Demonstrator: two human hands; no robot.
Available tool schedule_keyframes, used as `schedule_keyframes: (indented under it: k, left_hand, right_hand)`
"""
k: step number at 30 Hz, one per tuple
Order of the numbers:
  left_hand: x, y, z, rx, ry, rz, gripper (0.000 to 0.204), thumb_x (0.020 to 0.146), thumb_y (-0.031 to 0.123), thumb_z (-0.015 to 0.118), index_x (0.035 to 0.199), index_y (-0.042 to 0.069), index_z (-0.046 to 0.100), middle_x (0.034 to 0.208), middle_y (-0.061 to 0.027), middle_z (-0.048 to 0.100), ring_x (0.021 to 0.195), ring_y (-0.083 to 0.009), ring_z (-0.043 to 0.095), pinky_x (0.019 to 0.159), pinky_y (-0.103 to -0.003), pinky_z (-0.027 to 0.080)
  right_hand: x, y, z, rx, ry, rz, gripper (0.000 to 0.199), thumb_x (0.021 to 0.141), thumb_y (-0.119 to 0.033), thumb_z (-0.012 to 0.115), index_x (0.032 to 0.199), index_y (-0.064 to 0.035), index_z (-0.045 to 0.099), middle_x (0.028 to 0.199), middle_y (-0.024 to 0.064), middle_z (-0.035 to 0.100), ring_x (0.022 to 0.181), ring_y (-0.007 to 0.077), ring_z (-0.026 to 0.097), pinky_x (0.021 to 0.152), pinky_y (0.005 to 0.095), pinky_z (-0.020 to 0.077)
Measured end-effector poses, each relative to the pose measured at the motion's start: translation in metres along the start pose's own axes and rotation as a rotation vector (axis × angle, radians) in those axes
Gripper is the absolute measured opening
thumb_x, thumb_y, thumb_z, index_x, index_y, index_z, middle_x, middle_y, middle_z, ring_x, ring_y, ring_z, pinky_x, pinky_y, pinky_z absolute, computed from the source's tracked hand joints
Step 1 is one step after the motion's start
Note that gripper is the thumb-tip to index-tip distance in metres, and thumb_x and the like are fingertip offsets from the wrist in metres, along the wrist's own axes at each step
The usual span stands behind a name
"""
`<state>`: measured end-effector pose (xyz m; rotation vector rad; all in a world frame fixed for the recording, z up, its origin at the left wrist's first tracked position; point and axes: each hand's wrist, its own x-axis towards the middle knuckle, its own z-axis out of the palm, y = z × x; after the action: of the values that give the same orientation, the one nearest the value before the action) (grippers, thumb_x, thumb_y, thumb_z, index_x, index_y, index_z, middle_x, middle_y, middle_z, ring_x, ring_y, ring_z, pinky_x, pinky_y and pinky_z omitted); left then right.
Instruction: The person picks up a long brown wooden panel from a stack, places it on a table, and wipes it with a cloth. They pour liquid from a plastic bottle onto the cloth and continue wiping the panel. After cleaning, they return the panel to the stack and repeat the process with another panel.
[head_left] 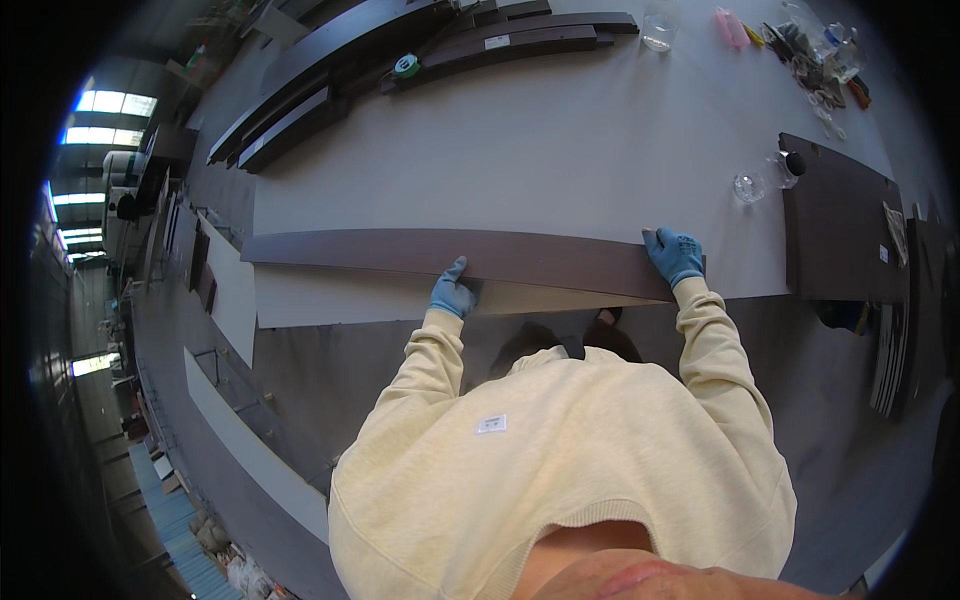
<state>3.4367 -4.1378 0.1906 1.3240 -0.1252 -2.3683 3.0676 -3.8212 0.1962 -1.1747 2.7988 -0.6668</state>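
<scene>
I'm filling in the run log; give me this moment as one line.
board: table's near side | left hand: holding near edge | right hand: on right end | dark boards: stacked far left

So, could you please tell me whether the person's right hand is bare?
No, the right hand wears a blue glove as it holds the brown board near its right end.

Pale tabletop (480,170) beneath dark planks (545,42), seemingly a brown board (560,258).
</scene>
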Motion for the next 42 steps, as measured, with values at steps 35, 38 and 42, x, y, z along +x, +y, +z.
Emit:
schedule_keyframes:
  k: [35,38,42]
  left_hand:
    - [0.012,-0.157,0.159,2.763,-0.72,0.755,0.129,0.069,0.049,0.089,0.168,0.003,0.02,0.172,-0.0313,0.018,0.159,-0.0531,0.014,0.131,-0.06,0.015]
    - [0.011,-0.178,0.161,2.819,-0.55,0.688,0.145,0.062,0.053,0.094,0.167,-0.005,0.012,0.172,-0.0333,0.016,0.161,-0.0508,0.014,0.132,-0.059,0.011]
    - [0.011,-0.2,0.17,2.952,-0.215,0.559,0.148,0.058,0.048,0.098,0.166,-0.004,0.012,0.173,-0.0306,0.017,0.162,-0.0455,0.014,0.133,-0.054,0.011]
  right_hand:
    - [-0.061,0.383,-0.238,0.046,0.732,0.579,0.029,0.096,-0.024,0.072,0.113,-0.0007,0.074,0.111,0.021,0.078,0.103,0.0374,0.075,0.093,0.0421,0.0606]
    - [-0.043,0.48,-0.279,-0.277,0.653,0.563,0.035,0.094,-0.026,0.075,0.119,-0.001,0.075,0.129,0.0217,0.073,0.118,0.0386,0.071,0.105,0.0435,0.0566]
    - [-0.007,0.572,-0.32,-0.438,0.391,0.707,0.061,0.088,-0.039,0.076,0.14,-0.012,0.062,0.159,0.0152,0.051,0.15,0.0335,0.045,0.121,0.0493,0.0386]
